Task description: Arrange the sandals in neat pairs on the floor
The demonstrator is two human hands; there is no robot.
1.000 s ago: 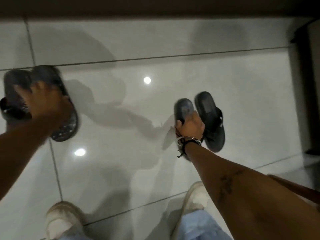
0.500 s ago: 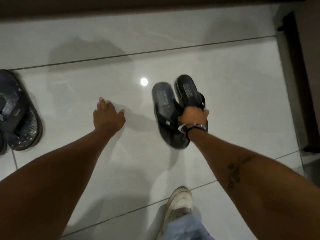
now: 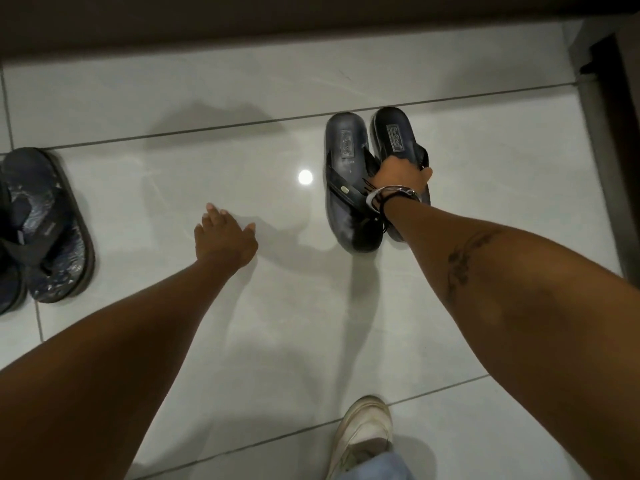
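Note:
Two black sandals lie side by side on the white tiled floor, heels pointing away from me: the left black sandal (image 3: 346, 174) and the right black sandal (image 3: 394, 136). My right hand (image 3: 400, 176) rests on their straps, fingers curled around the straps where the two meet. At the left edge lies a dark blue patterned sandal (image 3: 45, 223), its partner (image 3: 7, 271) mostly cut off by the frame. My left hand (image 3: 225, 240) hovers over bare floor between the two pairs, fingers spread, holding nothing.
A dark wall base (image 3: 277, 26) runs along the top. A dark door frame (image 3: 620, 150) stands at the right. My white shoe (image 3: 363, 434) is planted at the bottom, with light trouser cloth over it.
My left hand has let go of the blue patterned sandals and moved right over bare floor. My right hand has brought the two black sandals together side by side.

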